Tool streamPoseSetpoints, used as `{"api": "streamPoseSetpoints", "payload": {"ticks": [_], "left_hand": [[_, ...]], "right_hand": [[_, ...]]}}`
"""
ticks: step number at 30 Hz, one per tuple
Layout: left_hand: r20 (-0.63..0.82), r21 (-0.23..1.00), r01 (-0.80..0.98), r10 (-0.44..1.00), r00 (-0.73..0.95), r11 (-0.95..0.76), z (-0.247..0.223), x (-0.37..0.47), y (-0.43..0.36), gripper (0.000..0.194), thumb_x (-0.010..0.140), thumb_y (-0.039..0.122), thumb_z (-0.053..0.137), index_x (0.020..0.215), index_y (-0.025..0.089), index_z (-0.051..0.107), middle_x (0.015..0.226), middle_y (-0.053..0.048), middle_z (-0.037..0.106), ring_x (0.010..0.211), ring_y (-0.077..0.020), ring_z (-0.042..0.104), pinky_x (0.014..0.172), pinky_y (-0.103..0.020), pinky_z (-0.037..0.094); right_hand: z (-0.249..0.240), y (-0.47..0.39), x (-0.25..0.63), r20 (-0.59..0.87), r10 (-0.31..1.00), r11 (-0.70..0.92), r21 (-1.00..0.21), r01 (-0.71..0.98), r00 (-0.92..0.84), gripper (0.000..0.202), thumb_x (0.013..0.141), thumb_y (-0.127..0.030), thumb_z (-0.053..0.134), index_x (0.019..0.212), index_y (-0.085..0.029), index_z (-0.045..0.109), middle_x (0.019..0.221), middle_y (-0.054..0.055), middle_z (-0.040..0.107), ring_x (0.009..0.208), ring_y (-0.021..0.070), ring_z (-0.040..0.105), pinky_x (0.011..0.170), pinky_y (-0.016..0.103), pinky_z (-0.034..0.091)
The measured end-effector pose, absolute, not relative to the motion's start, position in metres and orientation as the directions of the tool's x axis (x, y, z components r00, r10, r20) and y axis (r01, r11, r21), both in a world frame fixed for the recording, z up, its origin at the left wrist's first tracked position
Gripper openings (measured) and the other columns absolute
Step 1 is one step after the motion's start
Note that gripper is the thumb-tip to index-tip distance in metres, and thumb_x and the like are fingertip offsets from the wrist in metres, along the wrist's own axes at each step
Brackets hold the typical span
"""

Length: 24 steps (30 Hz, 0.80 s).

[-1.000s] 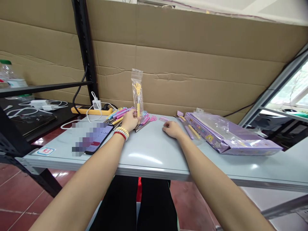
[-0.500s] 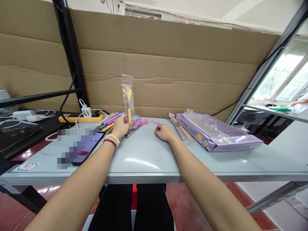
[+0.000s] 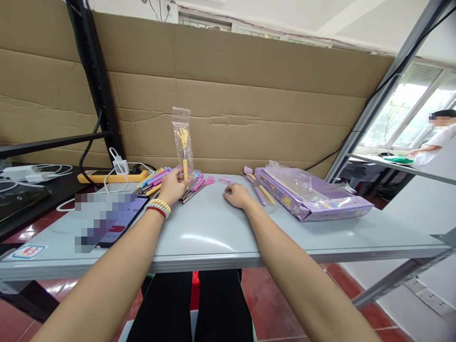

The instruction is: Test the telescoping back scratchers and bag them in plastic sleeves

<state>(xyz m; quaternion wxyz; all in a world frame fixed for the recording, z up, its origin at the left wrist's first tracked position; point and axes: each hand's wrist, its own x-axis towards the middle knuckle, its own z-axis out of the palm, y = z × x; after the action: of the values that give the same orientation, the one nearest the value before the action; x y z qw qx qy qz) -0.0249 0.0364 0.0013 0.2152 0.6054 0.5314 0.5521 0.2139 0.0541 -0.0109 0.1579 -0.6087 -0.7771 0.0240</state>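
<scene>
My left hand point(image 3: 173, 186) is closed around the lower end of a yellow hand-shaped back scratcher point(image 3: 184, 142). The back scratcher stands upright inside a clear zip bag point(image 3: 181, 115). Beside and behind that hand lies a pile of loose back scratchers point(image 3: 156, 178) in blue, purple, pink and yellow with metal rods. My right hand point(image 3: 235, 195) rests on the tabletop with its fingers curled in, and nothing shows in them. Just behind it lies a small pink card point(image 3: 225, 180). Bagged purple and yellow back scratchers point(image 3: 261, 190) lie to its right.
An open purple box point(image 3: 313, 209) with clear plastic in it sits at the right. At the left are a phone point(image 3: 123, 221), a yellow power strip point(image 3: 112, 176) and white cables. Cardboard point(image 3: 249, 95) lines the back. Another person point(image 3: 436, 142) is beyond the right frame.
The view has turned slightly to the right, bringing more of the other person into sight. Both hands keep their places, and the bagged back scratcher stays upright in my left hand.
</scene>
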Motion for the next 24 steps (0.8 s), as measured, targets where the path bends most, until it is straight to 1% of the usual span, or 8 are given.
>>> {"api": "streamPoseSetpoints", "payload": {"ticks": [6, 10, 16, 18, 20, 22, 24], "left_hand": [[0.452, 0.828, 0.449, 0.874, -0.176, -0.337, 0.0048, -0.0228, 0.0317, 0.036, 0.071, 0.009, 0.063, 0.107, 0.012, 0.062, 0.094, -0.009, 0.073, 0.087, -0.0209, 0.069, 0.08, -0.033, 0.055], [0.452, 0.843, 0.396, 0.878, -0.159, -0.363, 0.0037, -0.0231, 0.0335, 0.036, 0.071, 0.009, 0.062, 0.107, 0.012, 0.062, 0.097, -0.009, 0.073, 0.088, -0.0204, 0.069, 0.078, -0.032, 0.055], [0.476, 0.828, 0.417, 0.864, -0.167, -0.375, 0.0035, -0.0234, 0.0343, 0.033, 0.071, 0.009, 0.063, 0.104, 0.014, 0.062, 0.1, -0.009, 0.072, 0.089, -0.0198, 0.068, 0.079, -0.032, 0.055], [0.494, 0.818, 0.448, 0.84, -0.223, -0.362, 0.0046, -0.0239, 0.0339, 0.034, 0.071, 0.009, 0.062, 0.105, 0.013, 0.061, 0.099, -0.01, 0.072, 0.089, -0.02, 0.068, 0.081, -0.032, 0.054], [0.515, 0.815, 0.475, 0.791, -0.332, -0.332, 0.0061, -0.0247, 0.0333, 0.035, 0.073, 0.009, 0.06, 0.107, 0.013, 0.06, 0.098, -0.01, 0.071, 0.09, -0.0203, 0.067, 0.083, -0.033, 0.053], [0.516, 0.829, 0.476, 0.732, -0.445, -0.294, 0.0078, -0.0258, 0.0324, 0.035, 0.075, 0.01, 0.059, 0.11, 0.013, 0.059, 0.097, -0.01, 0.071, 0.09, -0.0206, 0.067, 0.084, -0.034, 0.052], [0.501, 0.847, 0.462, 0.688, -0.524, -0.265, 0.0095, -0.0264, 0.031, 0.037, 0.076, 0.011, 0.059, 0.112, 0.013, 0.058, 0.096, -0.01, 0.07, 0.09, -0.0207, 0.067, 0.085, -0.033, 0.051]], "right_hand": [[-0.0112, 0.054, 0.2143, 0.227, 0.952, 0.258, -0.239, 0.936, -0.205, 0.029, 0.081, -0.029, 0.051, 0.101, -0.017, 0.068, 0.117, 0.01, 0.064, 0.111, 0.0261, 0.053, 0.087, 0.034, 0.038], [-0.0127, 0.0552, 0.2151, 0.237, 0.948, 0.265, -0.223, 0.938, -0.212, 0.029, 0.081, -0.03, 0.051, 0.101, -0.017, 0.069, 0.116, 0.01, 0.064, 0.111, 0.0258, 0.054, 0.087, 0.033, 0.038], [-0.0147, 0.0568, 0.2156, 0.257, 0.941, 0.276, -0.204, 0.939, -0.22, 0.029, 0.081, -0.03, 0.051, 0.1, -0.017, 0.069, 0.113, 0.01, 0.065, 0.109, 0.0246, 0.055, 0.087, 0.032, 0.038], [-0.0146, 0.0564, 0.2156, 0.259, 0.941, 0.274, -0.206, 0.939, -0.218, 0.029, 0.082, -0.03, 0.051, 0.101, -0.017, 0.069, 0.113, 0.01, 0.065, 0.109, 0.0245, 0.055, 0.087, 0.032, 0.038], [-0.0144, 0.056, 0.2158, 0.255, 0.943, 0.27, -0.211, 0.94, -0.213, 0.029, 0.082, -0.03, 0.052, 0.101, -0.017, 0.069, 0.113, 0.011, 0.065, 0.109, 0.0243, 0.055, 0.087, 0.032, 0.038], [-0.0142, 0.0559, 0.2162, 0.252, 0.944, 0.267, -0.216, 0.939, -0.211, 0.028, 0.082, -0.031, 0.052, 0.101, -0.017, 0.069, 0.113, 0.011, 0.065, 0.108, 0.0241, 0.055, 0.088, 0.032, 0.038], [-0.0142, 0.0563, 0.2166, 0.253, 0.944, 0.269, -0.221, 0.937, -0.211, 0.028, 0.082, -0.031, 0.053, 0.1, -0.017, 0.069, 0.113, 0.011, 0.065, 0.107, 0.0238, 0.055, 0.088, 0.031, 0.038]]}}
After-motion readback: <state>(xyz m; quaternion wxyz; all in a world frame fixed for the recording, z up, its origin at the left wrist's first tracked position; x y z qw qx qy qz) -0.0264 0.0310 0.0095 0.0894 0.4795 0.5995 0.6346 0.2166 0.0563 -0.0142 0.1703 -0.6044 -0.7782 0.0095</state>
